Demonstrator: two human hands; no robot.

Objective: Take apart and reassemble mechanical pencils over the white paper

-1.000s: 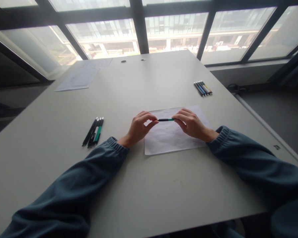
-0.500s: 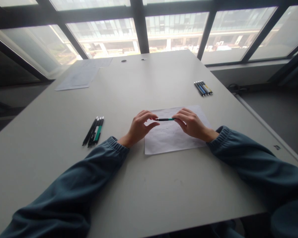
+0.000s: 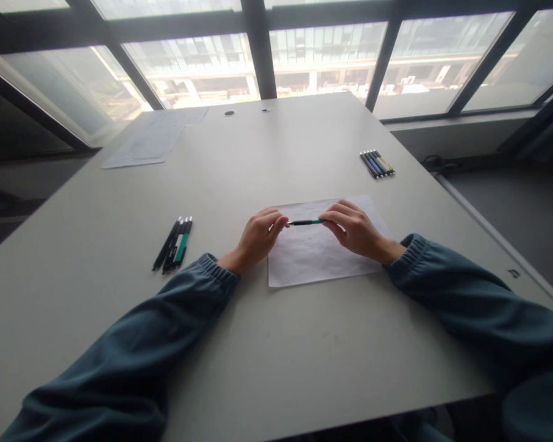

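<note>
Right hand [image 3: 357,232] pinches one end of a green-black pen [image 3: 306,222], held level just above the paper [image 3: 317,261]. Left hand [image 3: 257,236] is curled loosely with its fingertips at the pen's other end; whether it actually grips is hard to tell.

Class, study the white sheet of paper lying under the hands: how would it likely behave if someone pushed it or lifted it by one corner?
The white sheet of paper lies flat and thin on the smooth grey table, so a push would probably slide it easily. Lifted by a corner it would likely droop. It looks light, so a draught might shift it.
</note>
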